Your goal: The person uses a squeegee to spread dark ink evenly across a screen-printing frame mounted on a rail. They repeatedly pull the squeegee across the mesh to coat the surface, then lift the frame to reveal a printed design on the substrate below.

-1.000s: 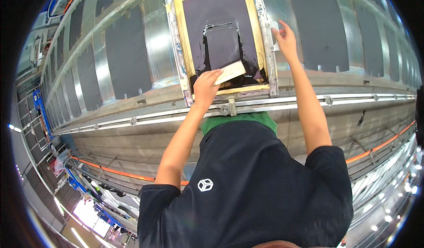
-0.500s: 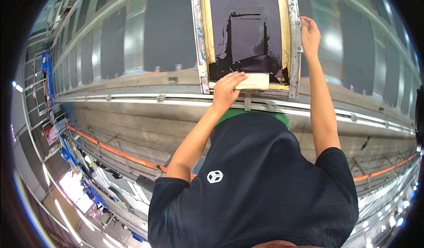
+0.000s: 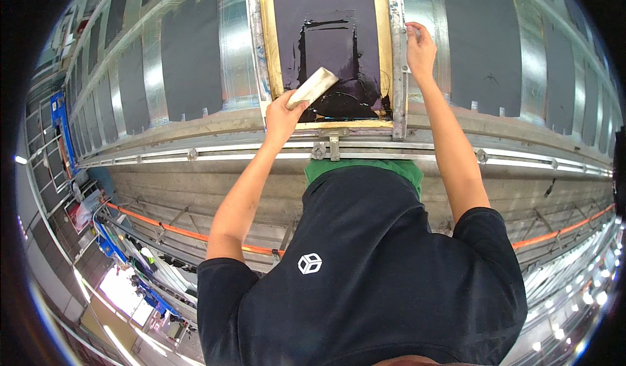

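Note:
My left hand (image 3: 284, 114) grips a pale squeegee (image 3: 312, 87), held diagonally over the lower part of a screen-printing frame (image 3: 396, 99). Glossy black ink (image 3: 345, 105) pools along the bottom of the dark purple mesh (image 3: 324, 0) and outlines a rectangle higher up; yellowish tape (image 3: 385, 20) borders the mesh. At the frame's right metal side, my right hand (image 3: 420, 50) has its fingers curled on the edge by small fittings.
A long metal table (image 3: 238, 53) carries rows of dark grey sheets (image 3: 190, 53) either side of the frame. A rail (image 3: 248, 151) runs along its front edge. My body is below, and an orange pipe (image 3: 163, 223) crosses behind it.
The squeegee went from angled, to lying level at the frame's bottom, to raised and tilted upward to the right. My right hand stays at the frame's right side. The view has shifted slightly.

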Motion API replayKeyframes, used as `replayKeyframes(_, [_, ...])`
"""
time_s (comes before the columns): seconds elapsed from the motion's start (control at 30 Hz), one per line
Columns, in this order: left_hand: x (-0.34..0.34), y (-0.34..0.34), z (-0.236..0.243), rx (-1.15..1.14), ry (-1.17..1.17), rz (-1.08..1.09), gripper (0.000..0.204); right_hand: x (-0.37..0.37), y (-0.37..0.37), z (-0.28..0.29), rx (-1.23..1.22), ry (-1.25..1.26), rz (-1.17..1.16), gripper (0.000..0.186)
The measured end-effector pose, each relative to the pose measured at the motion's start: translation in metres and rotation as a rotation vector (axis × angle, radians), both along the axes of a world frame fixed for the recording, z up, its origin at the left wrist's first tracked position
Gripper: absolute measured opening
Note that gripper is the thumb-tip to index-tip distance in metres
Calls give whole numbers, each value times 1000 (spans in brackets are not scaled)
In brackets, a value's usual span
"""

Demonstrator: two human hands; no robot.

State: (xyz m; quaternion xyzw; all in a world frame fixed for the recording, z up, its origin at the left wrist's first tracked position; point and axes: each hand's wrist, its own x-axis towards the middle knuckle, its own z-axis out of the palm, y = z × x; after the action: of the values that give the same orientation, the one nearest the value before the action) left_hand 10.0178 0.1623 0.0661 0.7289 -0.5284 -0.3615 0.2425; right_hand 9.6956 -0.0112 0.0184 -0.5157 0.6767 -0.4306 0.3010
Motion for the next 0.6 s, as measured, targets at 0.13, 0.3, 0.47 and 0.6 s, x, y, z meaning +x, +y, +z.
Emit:
replayKeyframes(0.13, [16,-35,0,108,-1,-388,37,14,1,3,51,59,-1,25])
replayKeyframes(0.3, [21,-95,-15,608,228,-656,52,18,3,5,89,117,2,25])
replayKeyframes(0.47, [33,-143,30,599,204,-589,46,2,-3,15,-167,583,130,37])
replayKeyframes(0.6, [41,-162,14,15,-126,-411,38,58,-5,75,-325,586,461,43])
